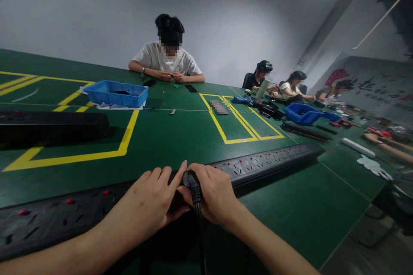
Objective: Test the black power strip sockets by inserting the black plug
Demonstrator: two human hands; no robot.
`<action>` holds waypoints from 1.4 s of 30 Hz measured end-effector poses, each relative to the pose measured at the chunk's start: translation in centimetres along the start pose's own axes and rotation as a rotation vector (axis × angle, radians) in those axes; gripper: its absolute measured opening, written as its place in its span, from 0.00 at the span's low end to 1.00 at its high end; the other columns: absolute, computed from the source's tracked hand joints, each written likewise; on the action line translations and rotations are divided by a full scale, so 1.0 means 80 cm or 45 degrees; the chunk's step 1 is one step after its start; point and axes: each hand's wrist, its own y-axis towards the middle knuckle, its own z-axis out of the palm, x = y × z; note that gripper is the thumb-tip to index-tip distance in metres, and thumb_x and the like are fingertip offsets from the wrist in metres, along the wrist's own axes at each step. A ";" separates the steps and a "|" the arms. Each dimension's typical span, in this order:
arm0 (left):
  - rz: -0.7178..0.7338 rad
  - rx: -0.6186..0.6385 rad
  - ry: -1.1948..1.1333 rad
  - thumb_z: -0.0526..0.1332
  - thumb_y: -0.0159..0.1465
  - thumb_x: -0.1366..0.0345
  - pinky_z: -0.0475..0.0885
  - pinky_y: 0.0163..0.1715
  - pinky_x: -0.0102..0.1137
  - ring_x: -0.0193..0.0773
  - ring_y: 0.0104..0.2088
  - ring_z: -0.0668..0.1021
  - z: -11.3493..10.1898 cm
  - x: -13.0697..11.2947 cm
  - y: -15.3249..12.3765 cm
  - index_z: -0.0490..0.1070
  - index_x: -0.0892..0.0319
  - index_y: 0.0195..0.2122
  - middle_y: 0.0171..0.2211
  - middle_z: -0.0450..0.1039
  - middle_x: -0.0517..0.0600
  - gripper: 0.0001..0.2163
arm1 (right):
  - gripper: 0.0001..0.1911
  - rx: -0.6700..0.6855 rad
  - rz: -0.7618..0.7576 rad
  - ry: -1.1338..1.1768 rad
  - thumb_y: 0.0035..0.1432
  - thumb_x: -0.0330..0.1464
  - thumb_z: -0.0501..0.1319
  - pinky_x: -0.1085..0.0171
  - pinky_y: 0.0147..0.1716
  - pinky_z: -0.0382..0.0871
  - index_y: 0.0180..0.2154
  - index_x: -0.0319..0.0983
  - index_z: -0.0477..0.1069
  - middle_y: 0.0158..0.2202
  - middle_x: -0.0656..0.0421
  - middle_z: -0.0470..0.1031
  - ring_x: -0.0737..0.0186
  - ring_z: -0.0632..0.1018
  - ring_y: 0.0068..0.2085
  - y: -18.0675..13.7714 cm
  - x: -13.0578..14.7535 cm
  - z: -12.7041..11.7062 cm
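Observation:
A long black power strip [264, 164] with many sockets and red switches lies slantwise across the near part of the table. My left hand [145, 197] grips the strip near its middle, fingers over the top and thumb on the near side. Close beside it, my right hand [214, 191] is closed around a black plug [194, 187], held at the strip. From the plug a black cord [200, 236] hangs down toward me. Whether the prongs sit in a socket is hidden by my fingers.
A second black power strip [48, 126] lies at the left, with a blue tray [116, 94] behind it. Across the green table [167, 137] sits a person [169, 62]. Rightward are a blue bin [301, 114], a glove [371, 165] and co-workers.

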 end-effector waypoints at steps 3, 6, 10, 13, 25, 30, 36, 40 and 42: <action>-0.004 0.005 0.003 0.48 0.59 0.52 0.61 0.31 0.35 0.43 0.32 0.68 0.001 0.000 0.000 0.50 0.62 0.59 0.33 0.66 0.55 0.29 | 0.19 -0.005 0.001 0.000 0.58 0.45 0.50 0.65 0.33 0.63 0.42 0.37 0.63 0.36 0.52 0.71 0.60 0.72 0.35 0.000 0.000 -0.001; -0.002 0.030 0.013 0.48 0.60 0.52 0.61 0.31 0.35 0.43 0.32 0.68 0.001 0.000 0.000 0.49 0.62 0.59 0.33 0.66 0.55 0.29 | 0.19 0.009 -0.001 0.010 0.58 0.44 0.50 0.64 0.33 0.63 0.43 0.37 0.63 0.37 0.52 0.71 0.60 0.72 0.35 0.001 0.000 -0.002; 0.002 0.056 0.024 0.48 0.60 0.52 0.61 0.31 0.36 0.43 0.32 0.68 -0.001 0.000 0.000 0.48 0.62 0.60 0.33 0.66 0.55 0.29 | 0.18 0.027 0.012 0.023 0.58 0.43 0.50 0.64 0.34 0.64 0.43 0.36 0.62 0.37 0.52 0.71 0.59 0.72 0.36 0.000 0.000 -0.001; 0.005 0.044 0.011 0.48 0.60 0.53 0.61 0.32 0.36 0.44 0.33 0.68 -0.002 -0.001 0.000 0.48 0.62 0.60 0.33 0.66 0.55 0.29 | 0.18 0.040 0.012 0.020 0.57 0.41 0.52 0.63 0.35 0.63 0.44 0.36 0.62 0.38 0.52 0.70 0.59 0.72 0.37 0.000 -0.001 0.000; 0.004 0.067 0.007 0.47 0.61 0.53 0.61 0.32 0.37 0.44 0.33 0.67 -0.001 -0.001 0.000 0.47 0.64 0.60 0.34 0.65 0.55 0.29 | 0.18 0.054 0.016 0.032 0.57 0.41 0.51 0.63 0.35 0.63 0.45 0.36 0.61 0.39 0.52 0.70 0.59 0.71 0.37 -0.001 -0.001 -0.001; -0.001 0.064 0.007 0.47 0.60 0.52 0.61 0.32 0.37 0.44 0.33 0.67 0.001 -0.001 0.000 0.46 0.63 0.60 0.34 0.64 0.55 0.30 | 0.19 0.055 0.027 0.036 0.57 0.42 0.51 0.63 0.35 0.63 0.45 0.36 0.61 0.39 0.52 0.70 0.58 0.71 0.37 0.000 0.000 0.000; -0.001 0.069 0.016 0.47 0.60 0.53 0.61 0.31 0.37 0.44 0.33 0.67 0.001 -0.001 0.000 0.46 0.63 0.60 0.34 0.64 0.55 0.30 | 0.18 0.059 0.043 0.029 0.57 0.41 0.51 0.63 0.35 0.63 0.44 0.36 0.61 0.38 0.53 0.70 0.58 0.71 0.37 0.001 0.000 -0.001; -0.001 0.068 0.030 0.47 0.60 0.52 0.60 0.32 0.37 0.44 0.33 0.67 0.001 -0.002 0.000 0.46 0.63 0.60 0.34 0.65 0.55 0.30 | 0.18 0.067 0.028 0.031 0.57 0.40 0.52 0.63 0.35 0.63 0.45 0.36 0.61 0.39 0.53 0.70 0.58 0.71 0.37 0.000 0.000 -0.001; -0.001 0.070 0.040 0.47 0.60 0.53 0.60 0.32 0.37 0.44 0.33 0.67 0.001 -0.001 0.000 0.46 0.63 0.60 0.34 0.65 0.55 0.30 | 0.18 0.067 0.036 0.028 0.57 0.40 0.52 0.63 0.36 0.63 0.45 0.36 0.61 0.39 0.53 0.70 0.58 0.71 0.37 -0.001 0.000 0.000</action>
